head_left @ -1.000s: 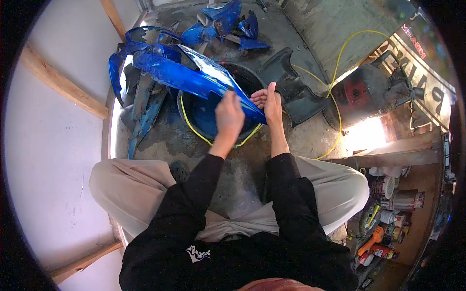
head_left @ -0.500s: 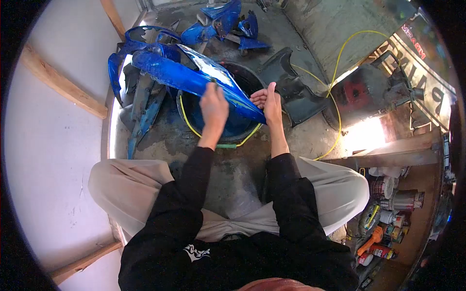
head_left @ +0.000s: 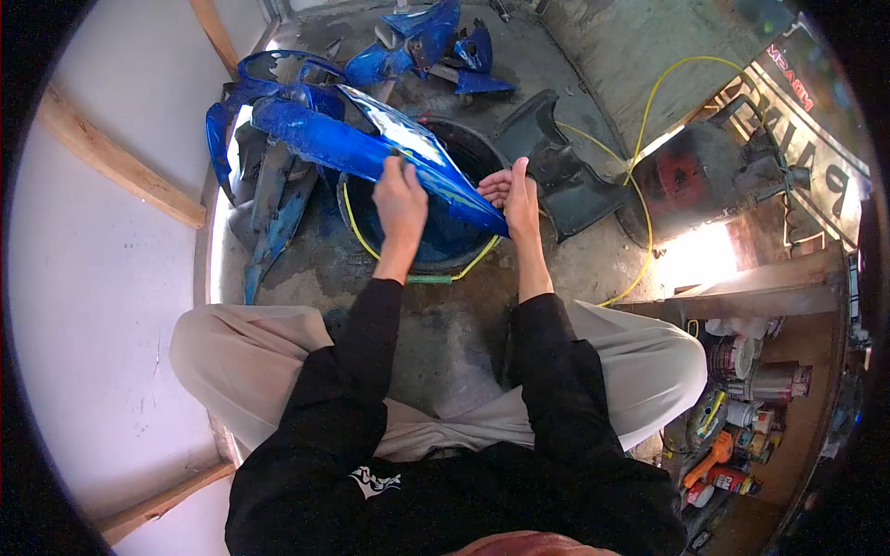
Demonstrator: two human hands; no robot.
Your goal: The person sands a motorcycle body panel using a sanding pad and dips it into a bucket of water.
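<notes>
A long glossy blue motorcycle body panel (head_left: pixel 324 144) with a white-and-silver stripe lies slantwise over a black bucket (head_left: pixel 475 146). My right hand (head_left: pixel 519 199) grips its narrow near end, thumb pointing up and fingers curled at the edge. Against the panel's lower edge, about midway along, my left hand (head_left: pixel 400 208) is closed with its fingers bent. Whatever sits under those fingertips is mostly hidden; only a small dark, greenish bit shows. The bucket's yellow handle with a green grip (head_left: pixel 430 279) hangs over the near side.
More blue body parts (head_left: pixel 422 46) lie on the floor at the back. Dark plastic parts (head_left: pixel 570 176) and a yellow hose (head_left: pixel 646 246) are to the right. Cans and an orange tool (head_left: pixel 709 459) fill a shelf at lower right. A white wall (head_left: pixel 111 278) stands left.
My left hand has shifted slightly left along the panel's edge and looks sharper than before. My right hand and the panel hold nearly the same position.
</notes>
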